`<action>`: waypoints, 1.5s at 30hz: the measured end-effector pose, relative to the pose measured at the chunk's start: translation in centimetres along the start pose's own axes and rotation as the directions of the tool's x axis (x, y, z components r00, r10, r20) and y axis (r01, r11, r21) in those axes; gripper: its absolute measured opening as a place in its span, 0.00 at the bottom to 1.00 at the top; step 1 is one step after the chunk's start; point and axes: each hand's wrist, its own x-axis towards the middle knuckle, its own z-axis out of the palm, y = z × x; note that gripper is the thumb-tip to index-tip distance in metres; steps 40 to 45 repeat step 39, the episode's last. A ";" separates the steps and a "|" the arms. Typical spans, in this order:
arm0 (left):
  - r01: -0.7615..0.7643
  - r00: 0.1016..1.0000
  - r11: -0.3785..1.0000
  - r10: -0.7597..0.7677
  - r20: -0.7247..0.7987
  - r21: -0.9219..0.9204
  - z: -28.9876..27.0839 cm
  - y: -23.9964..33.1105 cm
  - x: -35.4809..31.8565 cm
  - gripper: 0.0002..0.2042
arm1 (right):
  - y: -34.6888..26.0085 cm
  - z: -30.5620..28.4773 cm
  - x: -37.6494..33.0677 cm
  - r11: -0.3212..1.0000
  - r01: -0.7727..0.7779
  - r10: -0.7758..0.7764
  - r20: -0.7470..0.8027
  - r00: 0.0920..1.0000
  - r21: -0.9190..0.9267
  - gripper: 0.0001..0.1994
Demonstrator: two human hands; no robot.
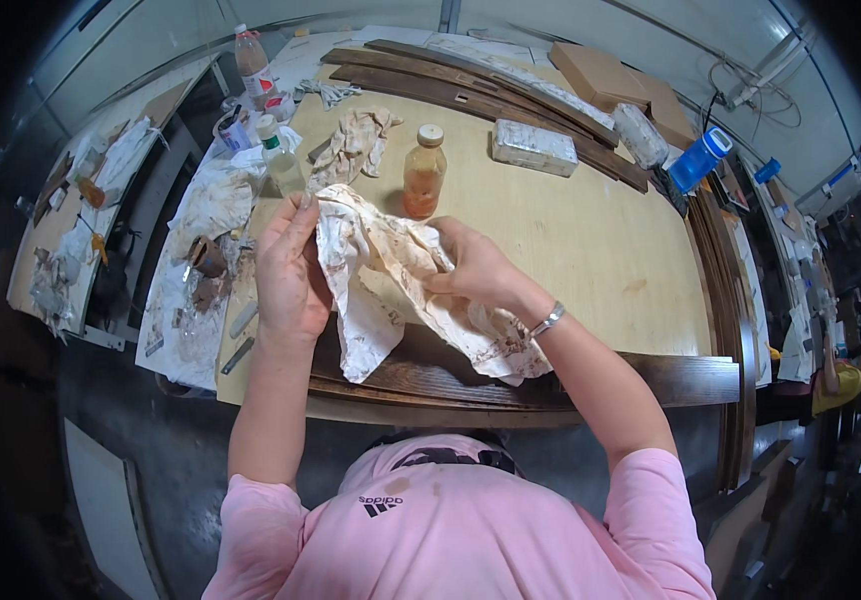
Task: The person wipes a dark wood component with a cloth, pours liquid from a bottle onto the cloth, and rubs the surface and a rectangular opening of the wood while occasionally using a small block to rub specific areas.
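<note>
A stained white cloth (349, 240) hangs spread between my two hands above the near edge of the table. My left hand (289, 275) pinches its upper left corner between thumb and fingers. Closed on the cloth's upper right part is my right hand (479, 266), a metal bracelet on that wrist. Brown stains mark the cloth, and its lower end droops over dark wooden boards (641, 378) along the table's front. Just beyond the cloth stands a capped bottle (425, 172) of orange-brown liquid. A crumpled, stained rag (356, 140) lies behind my left hand.
The pale tabletop (611, 270) carries long dark boards (471, 90) at the back and a wrapped block (536, 148). On the left are a clear bottle (279, 158), a brown-stained cup (208, 257) and stained paper. A blue container (699, 162) stands at the right. Another person (836, 385) is far right.
</note>
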 end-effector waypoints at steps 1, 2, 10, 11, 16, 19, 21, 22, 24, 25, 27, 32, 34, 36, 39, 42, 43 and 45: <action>-0.003 0.996 0.999 0.006 0.085 -0.032 -0.4 0.0 0.1 0.11 | -0.2 0.4 -0.1 0.994 -0.039 0.044 0.046 0.998 -0.104 0.30; -0.038 0.999 0.999 0.039 -0.015 0.022 -0.7 0.2 0.2 0.09 | -0.5 0.0 -0.3 0.980 -0.190 0.192 0.043 0.980 -0.053 0.23; 0.006 0.970 0.976 0.048 -0.240 0.216 -2.8 -0.6 0.4 0.14 | 1.3 -10.0 -2.6 0.815 -0.299 0.265 0.138 0.954 0.497 0.11; -0.011 0.973 0.977 0.060 -0.223 0.212 -3.7 -1.5 0.5 0.14 | 1.1 -10.4 -2.8 0.825 -0.281 0.253 0.124 0.960 0.490 0.11; -0.067 0.991 0.540 -0.065 0.120 0.839 1.6 -2.8 -1.4 0.32 | -0.1 -9.7 -3.8 0.456 -0.164 0.272 0.038 0.962 0.875 0.16; -0.245 0.960 0.370 -0.040 0.278 0.896 5.1 -4.7 -2.3 0.34 | -0.9 -8.4 -3.6 0.282 -0.138 0.195 0.084 0.977 0.949 0.16; -0.328 0.939 0.297 0.004 0.343 0.897 5.7 -5.9 -2.3 0.34 | -2.0 -6.9 -3.7 0.187 -0.104 0.150 0.077 0.986 0.977 0.16; -0.171 0.957 0.529 -0.112 0.268 0.831 5.9 -6.4 -2.1 0.33 | -2.2 -6.6 -3.8 0.235 -0.114 0.145 0.082 0.986 0.965 0.16; 0.069 0.942 0.767 -0.261 0.212 0.637 4.6 -7.2 -1.9 0.27 | -2.4 -6.6 -4.0 0.294 -0.123 0.168 0.075 0.983 0.948 0.15; 0.070 0.942 0.767 -0.261 0.211 0.637 3.3 -7.4 -2.0 0.27 | -2.4 -6.6 -4.0 0.348 -0.133 0.191 0.069 0.979 0.928 0.14; 0.278 0.910 0.828 -0.389 0.142 0.486 2.0 -7.1 -2.3 0.23 | -1.5 -7.1 -3.9 0.327 -0.138 0.204 0.073 0.976 0.935 0.12; 0.295 0.945 0.919 -0.321 0.064 0.261 2.4 -6.1 -4.0 0.19 | 3.1 -7.2 -1.8 0.675 -0.298 0.259 0.161 0.952 0.675 0.08; 0.302 0.951 0.937 -0.308 0.005 0.177 2.3 -6.1 -4.8 0.18 | 4.5 -6.7 -0.3 0.680 -0.353 0.283 0.213 0.935 0.643 0.07; 0.305 0.951 0.937 -0.308 -0.007 0.169 1.0 -6.5 -5.6 0.19 | 5.2 -5.7 2.3 0.756 -0.365 0.353 0.130 0.926 0.543 0.08; 0.294 0.955 0.945 -0.295 -0.018 0.143 -0.6 -7.7 -6.6 0.22 | 6.5 -4.2 6.3 0.893 -0.328 0.373 -0.100 0.922 0.308 0.23; 0.294 0.955 0.945 -0.295 -0.018 0.143 -0.6 -7.7 -6.6 0.22 | 6.5 -4.2 6.3 0.893 -0.328 0.373 -0.100 0.922 0.308 0.23; 0.294 0.955 0.945 -0.295 -0.018 0.143 -0.6 -7.7 -6.6 0.22 | 6.5 -4.2 6.3 0.893 -0.328 0.373 -0.100 0.922 0.308 0.23; 0.294 0.955 0.945 -0.295 -0.018 0.143 -0.6 -7.7 -6.6 0.22 | 6.5 -4.2 6.3 0.893 -0.328 0.373 -0.100 0.922 0.308 0.23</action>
